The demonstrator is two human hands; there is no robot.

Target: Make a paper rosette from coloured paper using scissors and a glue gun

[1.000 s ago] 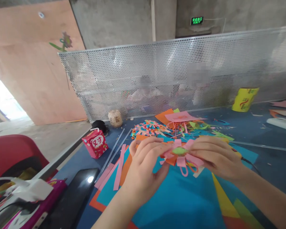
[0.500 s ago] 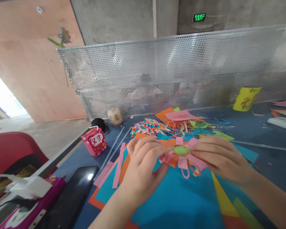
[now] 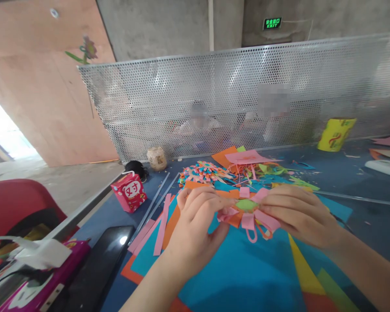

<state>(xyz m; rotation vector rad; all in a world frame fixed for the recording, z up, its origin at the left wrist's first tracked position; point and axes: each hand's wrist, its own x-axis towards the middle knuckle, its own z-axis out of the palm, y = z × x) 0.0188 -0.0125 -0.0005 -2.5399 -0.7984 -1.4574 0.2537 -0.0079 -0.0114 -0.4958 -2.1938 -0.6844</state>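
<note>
Between my two hands is a paper flower [image 3: 248, 221] with pink and orange looped petals and a green centre. My left hand [image 3: 199, 221] pinches its left side, thumb below and fingers above. On the opposite side, my right hand [image 3: 297, 214] has its fingers closed on the petals; its thumb is mostly hidden. The flower is held above a large blue sheet of paper [image 3: 247, 268]. Pink paper strips [image 3: 162, 225] and orange sheets lie left of my left hand. Behind the hands sits a pile of finished multicoloured paper flowers [image 3: 204, 172].
A red drink carton [image 3: 130, 193], a black phone [image 3: 97, 264] and a power strip with a white charger [image 3: 43, 253] are at the left. Paper scraps [image 3: 263, 169] lie behind, before a perforated metal screen [image 3: 182, 99]. A yellow roll [image 3: 336, 135] stands at right; people sit beyond the screen.
Almost nothing differs. Both hands keep their hold on the paper flower, whose lower petals have shifted very slightly left.
</note>
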